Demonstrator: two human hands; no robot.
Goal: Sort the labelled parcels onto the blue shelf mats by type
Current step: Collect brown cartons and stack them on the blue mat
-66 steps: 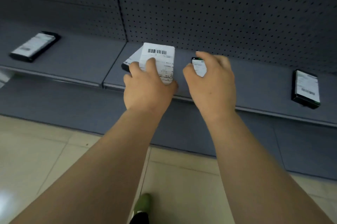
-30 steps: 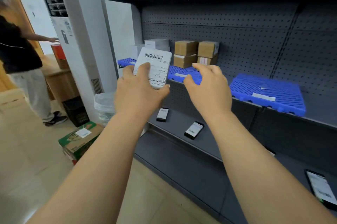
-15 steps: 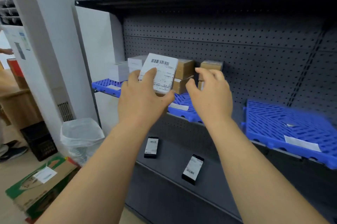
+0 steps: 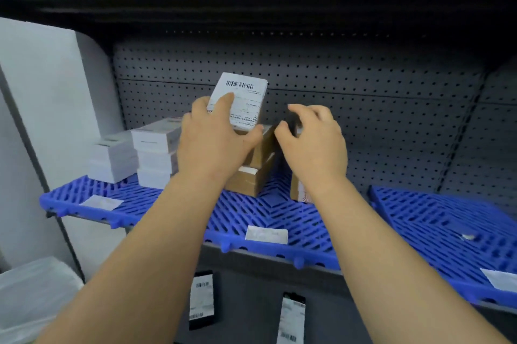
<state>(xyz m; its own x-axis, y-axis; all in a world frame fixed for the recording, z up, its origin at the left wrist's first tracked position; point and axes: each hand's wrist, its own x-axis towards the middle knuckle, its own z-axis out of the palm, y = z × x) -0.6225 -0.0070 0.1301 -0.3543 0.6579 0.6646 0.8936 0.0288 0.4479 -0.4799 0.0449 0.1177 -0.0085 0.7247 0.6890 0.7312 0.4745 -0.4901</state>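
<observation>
Above the brown boxes (image 4: 258, 159) on the middle blue mat (image 4: 246, 215), the left hand (image 4: 215, 142) grips the labelled parcel (image 4: 240, 103) upright, fingers curled round its lower end. Just right, the right hand (image 4: 313, 139) pinches something dark, unidentifiable.

Grey shelf (image 4: 268, 255) carries blue mats (image 4: 156, 205); lower shelf (image 4: 251, 315) holds black parcels (image 4: 202, 299)

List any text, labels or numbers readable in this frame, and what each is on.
None can be read.
Parcel in left hand: barcode and print, too small.
White slips on blue mat: blurred.
Black parcels on lower shelf: barcodes, print illegible.
White boxes: labels blurred.
</observation>
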